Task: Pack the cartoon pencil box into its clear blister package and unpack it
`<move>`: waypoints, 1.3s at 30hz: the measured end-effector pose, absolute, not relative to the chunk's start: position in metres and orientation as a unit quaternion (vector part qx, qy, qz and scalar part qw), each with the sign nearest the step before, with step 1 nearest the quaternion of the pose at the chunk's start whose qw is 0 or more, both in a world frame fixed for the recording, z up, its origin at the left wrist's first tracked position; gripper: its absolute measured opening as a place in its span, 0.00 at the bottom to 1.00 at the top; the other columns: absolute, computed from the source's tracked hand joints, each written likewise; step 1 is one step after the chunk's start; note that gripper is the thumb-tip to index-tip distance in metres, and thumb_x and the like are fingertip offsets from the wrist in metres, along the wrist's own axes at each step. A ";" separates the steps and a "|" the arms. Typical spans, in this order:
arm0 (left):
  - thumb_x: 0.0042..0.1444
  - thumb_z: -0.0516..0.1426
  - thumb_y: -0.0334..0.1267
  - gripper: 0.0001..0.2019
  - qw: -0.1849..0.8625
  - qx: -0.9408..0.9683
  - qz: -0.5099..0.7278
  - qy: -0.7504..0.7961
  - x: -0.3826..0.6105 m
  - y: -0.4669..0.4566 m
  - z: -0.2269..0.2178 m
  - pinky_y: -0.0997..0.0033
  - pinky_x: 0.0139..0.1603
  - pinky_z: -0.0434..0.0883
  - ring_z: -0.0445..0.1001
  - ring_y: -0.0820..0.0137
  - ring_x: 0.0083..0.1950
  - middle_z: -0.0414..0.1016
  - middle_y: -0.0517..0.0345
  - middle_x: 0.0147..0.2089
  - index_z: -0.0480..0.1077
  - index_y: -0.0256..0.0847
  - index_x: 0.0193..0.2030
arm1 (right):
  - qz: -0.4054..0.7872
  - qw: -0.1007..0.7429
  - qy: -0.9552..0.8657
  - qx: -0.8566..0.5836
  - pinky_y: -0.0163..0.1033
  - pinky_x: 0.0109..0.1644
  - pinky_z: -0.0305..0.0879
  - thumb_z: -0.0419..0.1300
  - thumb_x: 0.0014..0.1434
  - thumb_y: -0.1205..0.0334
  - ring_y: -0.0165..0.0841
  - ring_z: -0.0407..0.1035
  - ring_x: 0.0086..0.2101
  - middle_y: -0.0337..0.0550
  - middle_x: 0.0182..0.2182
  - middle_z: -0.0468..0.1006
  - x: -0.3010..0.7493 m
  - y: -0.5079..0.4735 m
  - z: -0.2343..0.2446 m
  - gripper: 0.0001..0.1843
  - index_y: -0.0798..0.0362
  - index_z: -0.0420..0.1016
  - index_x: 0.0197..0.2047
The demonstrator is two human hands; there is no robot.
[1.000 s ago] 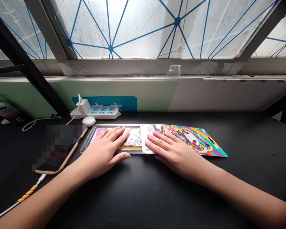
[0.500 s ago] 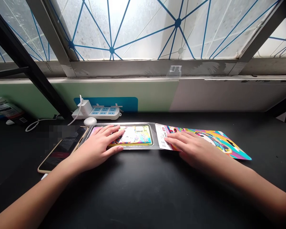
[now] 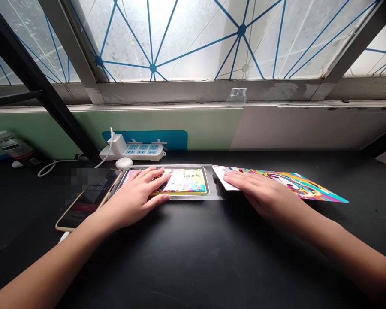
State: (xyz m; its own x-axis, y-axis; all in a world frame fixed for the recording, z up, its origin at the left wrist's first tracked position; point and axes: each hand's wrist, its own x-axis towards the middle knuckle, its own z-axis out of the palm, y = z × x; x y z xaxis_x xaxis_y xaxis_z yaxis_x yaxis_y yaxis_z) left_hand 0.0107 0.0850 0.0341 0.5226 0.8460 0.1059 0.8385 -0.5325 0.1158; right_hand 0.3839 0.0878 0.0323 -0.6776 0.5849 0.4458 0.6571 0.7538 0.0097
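"In the head view, what is the left hand [image 3: 144,191] doing?"
"Lying flat, its fingers spread wide and the thumb held apart. It presses on a printed packet [image 3: 189,182] in a clear plastic tray [image 3: 215,185], without gripping it. Most of the packet shows to the right of those fingertips."
"And the right hand [image 3: 263,189]?"
"Its fingers lie close together, nearly straight, over the white end of a colourful card [image 3: 312,189]. The thumb is hidden, so I cannot tell whether the card is pinched."
"Where does the card go from there?"
"Out to the right, beyond those fingers, tilted. Its white end, just left of the fingertips, meets the tray's right end; touching or not, I cannot tell."
"Anything else around?"
"A phone [image 3: 83,206] left of the left fingers, and a power strip [image 3: 144,151] beyond them, all on the black table [image 3: 193,253]."
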 end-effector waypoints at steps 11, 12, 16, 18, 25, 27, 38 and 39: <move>0.74 0.42 0.51 0.26 0.087 0.877 0.051 0.470 0.035 0.096 0.044 0.43 0.72 0.53 0.53 0.53 0.76 0.58 0.51 0.75 0.58 0.52 0.74 | -0.178 0.164 -0.957 -0.157 0.49 0.57 0.73 0.47 0.69 0.69 0.45 0.76 0.54 0.48 0.56 0.81 0.299 -0.022 0.045 0.23 0.56 0.77 0.59; 0.74 0.42 0.50 0.25 0.095 0.879 0.042 0.466 0.041 0.098 0.048 0.43 0.71 0.54 0.54 0.52 0.75 0.59 0.51 0.75 0.58 0.53 0.74 | -0.192 0.190 -0.947 -0.171 0.49 0.54 0.74 0.48 0.68 0.69 0.45 0.78 0.51 0.48 0.51 0.84 0.287 -0.030 0.039 0.21 0.56 0.79 0.55; 0.72 0.45 0.50 0.26 0.086 0.885 0.034 0.456 0.060 0.104 0.055 0.41 0.68 0.57 0.60 0.49 0.70 0.62 0.49 0.72 0.59 0.53 0.74 | -0.216 0.198 -0.949 -0.119 0.52 0.50 0.74 0.53 0.66 0.68 0.47 0.79 0.45 0.54 0.49 0.84 0.248 -0.031 0.020 0.18 0.63 0.79 0.53; 0.72 0.46 0.51 0.25 0.081 0.888 0.050 0.450 0.064 0.104 0.052 0.40 0.67 0.58 0.61 0.49 0.68 0.63 0.49 0.72 0.61 0.54 0.73 | -0.172 0.163 -0.964 -0.123 0.54 0.54 0.72 0.53 0.68 0.66 0.49 0.76 0.50 0.60 0.54 0.81 0.235 -0.015 0.018 0.21 0.66 0.74 0.59; 0.73 0.48 0.48 0.22 0.013 0.898 0.120 0.423 0.060 0.099 0.033 0.46 0.69 0.58 0.62 0.55 0.70 0.65 0.49 0.72 0.65 0.49 0.70 | 0.057 0.155 -0.967 -0.196 0.56 0.70 0.55 0.52 0.72 0.50 0.48 0.60 0.65 0.57 0.61 0.74 0.217 0.035 0.013 0.27 0.59 0.69 0.64; 0.71 0.50 0.52 0.26 0.001 0.904 0.108 0.414 0.059 0.096 0.033 0.46 0.69 0.59 0.61 0.53 0.71 0.64 0.46 0.73 0.63 0.46 0.71 | 0.097 0.152 -0.964 -0.196 0.54 0.71 0.52 0.53 0.72 0.52 0.46 0.59 0.65 0.56 0.62 0.73 0.221 0.037 0.013 0.26 0.59 0.69 0.65; 0.68 0.55 0.37 0.24 -0.081 0.904 0.110 0.405 0.066 0.090 0.029 0.44 0.63 0.66 0.66 0.47 0.68 0.67 0.41 0.70 0.65 0.40 0.70 | 0.198 0.132 -0.954 -0.183 0.46 0.70 0.54 0.53 0.72 0.59 0.41 0.65 0.62 0.51 0.60 0.77 0.229 0.043 0.017 0.22 0.58 0.70 0.65; 0.67 0.56 0.37 0.24 -0.083 0.903 0.112 0.406 0.067 0.090 0.029 0.43 0.63 0.66 0.67 0.47 0.67 0.67 0.41 0.70 0.65 0.40 0.69 | 0.199 0.132 -0.953 -0.185 0.46 0.69 0.56 0.53 0.72 0.59 0.42 0.67 0.61 0.51 0.58 0.78 0.228 0.044 0.016 0.21 0.57 0.72 0.64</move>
